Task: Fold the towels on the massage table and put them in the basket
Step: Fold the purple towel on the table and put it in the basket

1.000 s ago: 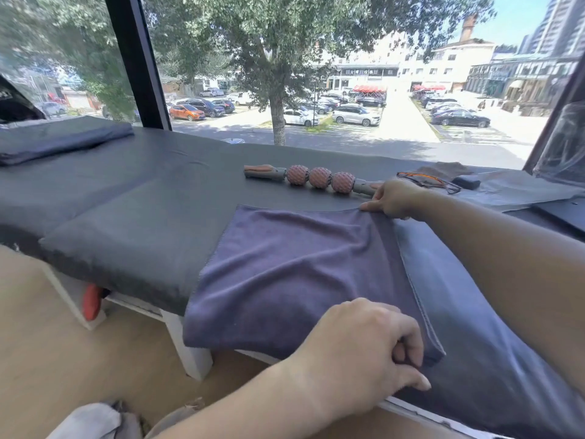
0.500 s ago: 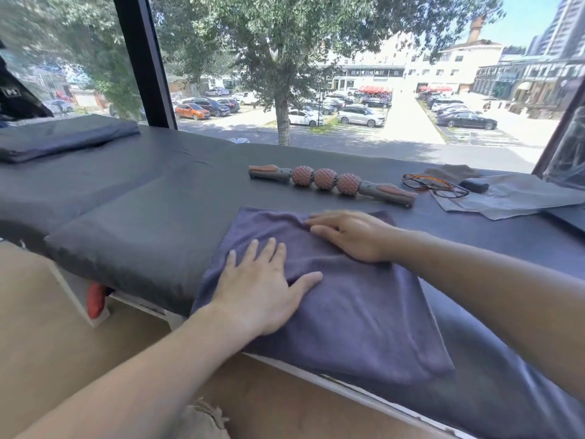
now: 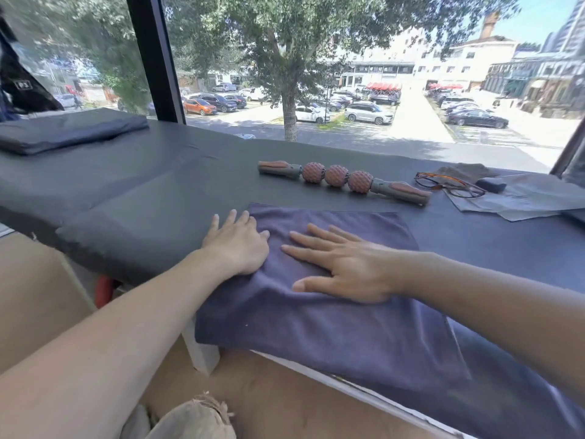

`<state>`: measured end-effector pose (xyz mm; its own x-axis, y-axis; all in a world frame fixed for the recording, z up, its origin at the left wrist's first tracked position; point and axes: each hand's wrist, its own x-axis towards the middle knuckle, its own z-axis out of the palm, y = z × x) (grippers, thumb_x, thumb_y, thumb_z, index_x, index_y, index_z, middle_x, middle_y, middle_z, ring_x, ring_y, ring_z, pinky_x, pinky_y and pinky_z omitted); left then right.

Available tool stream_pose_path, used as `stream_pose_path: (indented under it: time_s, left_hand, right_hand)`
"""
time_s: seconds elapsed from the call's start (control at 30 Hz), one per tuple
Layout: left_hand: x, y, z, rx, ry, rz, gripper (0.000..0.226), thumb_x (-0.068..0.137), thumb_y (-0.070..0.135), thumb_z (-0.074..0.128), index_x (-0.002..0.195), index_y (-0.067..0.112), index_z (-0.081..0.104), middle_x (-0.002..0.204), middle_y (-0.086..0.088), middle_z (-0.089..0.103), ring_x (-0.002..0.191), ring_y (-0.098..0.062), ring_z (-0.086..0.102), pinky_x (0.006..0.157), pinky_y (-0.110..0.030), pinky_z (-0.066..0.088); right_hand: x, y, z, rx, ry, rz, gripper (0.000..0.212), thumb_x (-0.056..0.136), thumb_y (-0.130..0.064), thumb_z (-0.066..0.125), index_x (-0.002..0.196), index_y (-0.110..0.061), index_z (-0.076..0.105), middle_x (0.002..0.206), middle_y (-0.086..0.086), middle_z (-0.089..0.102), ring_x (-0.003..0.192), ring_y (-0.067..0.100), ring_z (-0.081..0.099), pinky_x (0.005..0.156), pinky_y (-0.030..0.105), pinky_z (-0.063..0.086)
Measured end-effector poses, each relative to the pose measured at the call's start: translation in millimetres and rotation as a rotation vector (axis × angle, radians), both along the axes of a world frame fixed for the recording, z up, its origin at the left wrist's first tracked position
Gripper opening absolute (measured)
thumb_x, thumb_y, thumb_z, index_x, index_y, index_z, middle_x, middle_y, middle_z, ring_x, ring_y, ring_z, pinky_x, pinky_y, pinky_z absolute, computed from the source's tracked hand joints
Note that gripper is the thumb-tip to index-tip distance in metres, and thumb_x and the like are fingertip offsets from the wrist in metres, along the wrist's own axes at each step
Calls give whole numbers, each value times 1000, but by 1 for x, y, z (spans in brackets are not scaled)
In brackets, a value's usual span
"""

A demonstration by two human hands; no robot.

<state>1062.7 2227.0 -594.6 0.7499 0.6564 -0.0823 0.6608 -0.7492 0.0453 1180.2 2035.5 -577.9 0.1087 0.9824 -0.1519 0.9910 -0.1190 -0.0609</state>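
A dark purple towel [image 3: 332,324], folded over once, lies flat on the dark grey massage table [image 3: 152,191] and hangs a little over its near edge. My left hand [image 3: 237,245] rests flat and open on the towel's left edge, fingers spread and pointing away from me. To its right, my right hand [image 3: 345,264] presses palm-down on the towel's middle, fingers spread and pointing left. Neither hand grips anything. At the bottom edge a pale woven rim [image 3: 196,416] shows, possibly the basket; I cannot tell.
A massage roller stick [image 3: 342,182] with three knobbly balls lies beyond the towel. Glasses [image 3: 449,185], a small dark case [image 3: 490,184] and grey cloths [image 3: 522,198] sit at the far right. A folded dark pad [image 3: 66,129] lies far left. A big window runs behind the table.
Both hands let go of the towel's corners after folding it and now lie flat on it. The left hand slid up and left to the towel's edge; the right hand moved toward the middle.
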Motion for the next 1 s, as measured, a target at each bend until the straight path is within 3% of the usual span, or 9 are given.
stream_pose_path:
  time_s: [0.1,0.27,0.37,0.43,0.57,0.67,0.83,0.93,1.0]
  left_hand:
    - [10,11,-1,-3,-6,-13,65,106,46,18,160,11,17,169,2,5,156,-22,1,124,-52,-1]
    - [16,17,-1,-22,-8,-4,67,104,52,17,160,14,20,169,3,7,156,-23,1,123,-54,-2]
    - [16,17,6,-65,-69,63,67,103,52,19,157,14,31,168,2,16,156,-22,-2,123,-53,-3]
    - [16,14,9,-13,-266,123,58,104,43,30,151,12,42,164,-3,30,156,-21,3,124,-49,-1]
    - [11,-15,4,130,-635,-70,33,99,29,48,123,20,69,139,-3,61,144,-24,39,119,-41,22]
    - [7,-26,-5,-73,-507,-156,33,100,44,47,115,30,73,135,9,64,134,-18,50,110,-36,38]
    - [7,3,-11,-153,-328,-195,47,106,43,35,151,31,43,162,16,28,153,-11,18,125,-41,7]
    - [8,1,-8,-46,-273,-177,49,107,40,34,154,26,38,164,10,27,154,-15,17,125,-46,2]
    - [6,-9,-4,141,-392,-249,46,104,30,44,150,25,44,160,6,38,152,-16,24,125,-46,0]
  right_hand:
    - [-37,-18,-7,55,-32,220,84,88,-81,35,158,-45,6,167,-18,-5,152,6,-16,126,38,-6]
    - [-61,-35,-22,175,-261,514,61,93,-62,51,149,-37,44,165,-8,22,156,17,0,125,43,3]
    - [-64,-43,-19,301,-142,581,44,96,-50,58,136,-32,62,158,-7,40,154,15,13,124,42,15]
    - [-57,-46,-10,421,-64,376,46,100,-53,50,141,-34,56,160,-10,35,155,12,10,124,40,17]
    - [-45,-53,-8,33,-68,34,74,94,-77,20,157,-46,-4,165,-20,-14,149,1,-23,125,32,-7]
    - [-27,-51,-3,47,51,-125,75,86,-80,9,155,-51,1,163,-27,-8,149,-5,-16,124,28,-7]
    - [46,-37,0,68,146,-404,65,97,-67,18,157,-43,15,167,-17,3,153,4,-5,125,32,-4]
    - [58,-34,-1,42,17,-494,69,98,-69,19,159,-39,10,168,-10,1,155,13,-3,125,37,-2]
    - [40,-38,5,211,-70,-481,67,98,-67,27,157,-36,22,167,-4,15,154,17,10,124,38,9]
